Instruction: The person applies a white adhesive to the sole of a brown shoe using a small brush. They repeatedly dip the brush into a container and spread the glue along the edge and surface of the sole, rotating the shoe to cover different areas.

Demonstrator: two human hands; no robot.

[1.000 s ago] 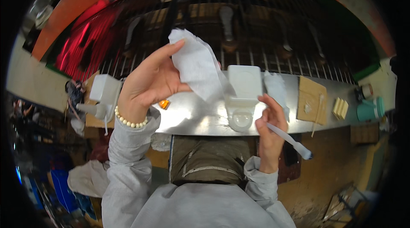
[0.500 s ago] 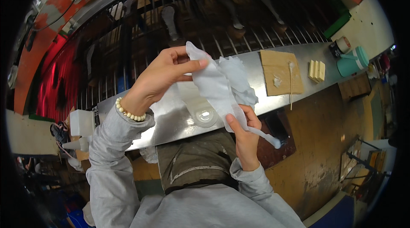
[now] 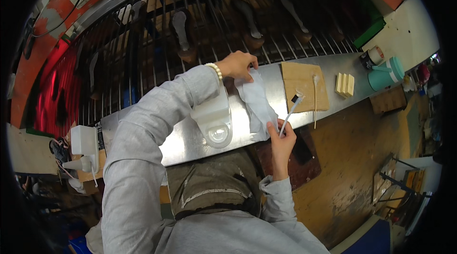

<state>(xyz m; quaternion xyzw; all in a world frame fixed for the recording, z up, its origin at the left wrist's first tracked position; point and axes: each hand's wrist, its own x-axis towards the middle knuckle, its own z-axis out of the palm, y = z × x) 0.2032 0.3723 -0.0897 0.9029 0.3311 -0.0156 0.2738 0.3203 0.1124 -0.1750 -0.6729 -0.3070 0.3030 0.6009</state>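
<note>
A thin white sheet, long and shaped like a shoe insole, lies over other crumpled white sheets on the metal bench. My left hand is closed at its far end, thumb and fingertips pinching the edge. At the near end is my right hand, its thumb pressing the sheet. A slim white-handled brush with a dark head also sticks up from the fingers of that hand. Beside the sheets, to the left, a whitish plastic container with a round clear part is partly hidden by my left sleeve.
Beyond the bench, a rack of metal bars holds several dark shoe-like pieces. On the right are cardboard with a thin stick, yellow blocks, a tape roll and a teal cup. A white bottle stands left.
The white sheet has come down from mid-air onto the other sheets. My left hand has moved right and farther away. The brush in my right hand now points up and away.
</note>
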